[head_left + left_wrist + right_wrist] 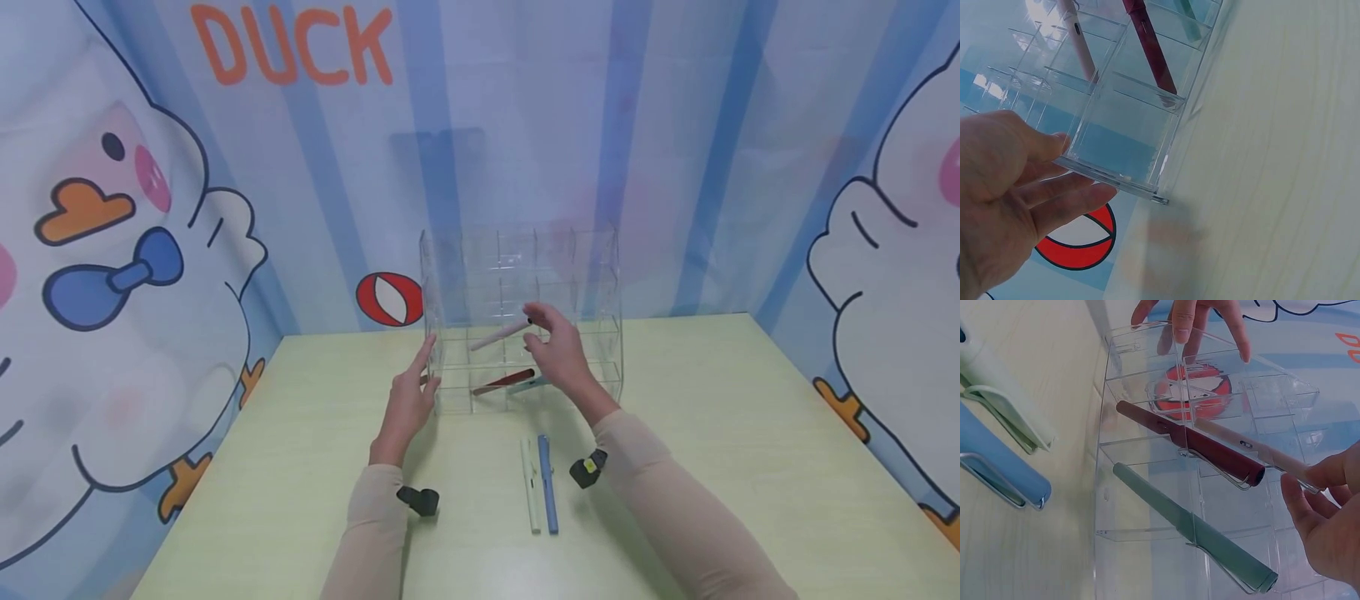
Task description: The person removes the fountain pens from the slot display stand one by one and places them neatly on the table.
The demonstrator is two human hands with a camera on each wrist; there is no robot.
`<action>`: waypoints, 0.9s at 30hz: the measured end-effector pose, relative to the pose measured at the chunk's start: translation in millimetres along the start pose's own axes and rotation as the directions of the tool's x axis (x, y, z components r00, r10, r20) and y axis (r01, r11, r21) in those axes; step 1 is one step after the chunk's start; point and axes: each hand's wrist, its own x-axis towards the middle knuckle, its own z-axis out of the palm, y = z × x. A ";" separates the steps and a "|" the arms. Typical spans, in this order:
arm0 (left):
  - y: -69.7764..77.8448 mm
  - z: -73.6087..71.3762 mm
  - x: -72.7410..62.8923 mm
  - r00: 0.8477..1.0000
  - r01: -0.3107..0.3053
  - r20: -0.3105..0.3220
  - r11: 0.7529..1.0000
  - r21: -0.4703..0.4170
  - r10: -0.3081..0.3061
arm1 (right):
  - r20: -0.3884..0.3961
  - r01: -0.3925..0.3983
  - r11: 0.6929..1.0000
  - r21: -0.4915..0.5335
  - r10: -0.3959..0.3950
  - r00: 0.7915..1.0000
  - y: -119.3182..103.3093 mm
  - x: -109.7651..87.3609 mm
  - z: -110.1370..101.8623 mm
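A clear acrylic organizer (525, 403) with several compartments stands on the table. My left hand (407, 404) rests against its left side wall, fingers fairly straight and touching the panel. At the front my right hand (558, 346) pinches the capped end of a pale pink pen (498, 335) between thumb and fingers. That pen slants, its other end inside a compartment of the second row up. A dark red pen (1210, 453) and a green pen (1197, 528) lean in separate bottom-row compartments, clips outward.
In front of the organizer, a pale green pen (530, 487) and a blue pen (549, 485) lie side by side on the light table (262, 500). A printed cloth backdrop (517, 125) with duck figures hangs right behind the organizer.
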 end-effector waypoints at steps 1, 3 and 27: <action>0.0 -0.1 0.0 1.000 -0.002 -0.002 1.000 -0.001 0.002 | 0.003 0.000 1.000 -0.011 0.000 1.000 -0.2 0.6 0.4; 0.1 -0.4 -0.1 1.000 -0.010 -0.004 1.000 -0.002 0.010 | 0.001 0.004 1.000 -0.027 -0.004 1.000 0.0 1.4 1.4; 0.5 -1.4 -1.4 0.999 -0.034 0.000 0.999 0.006 0.034 | 0.019 -0.013 0.997 -0.077 0.015 1.000 8.4 4.4 11.3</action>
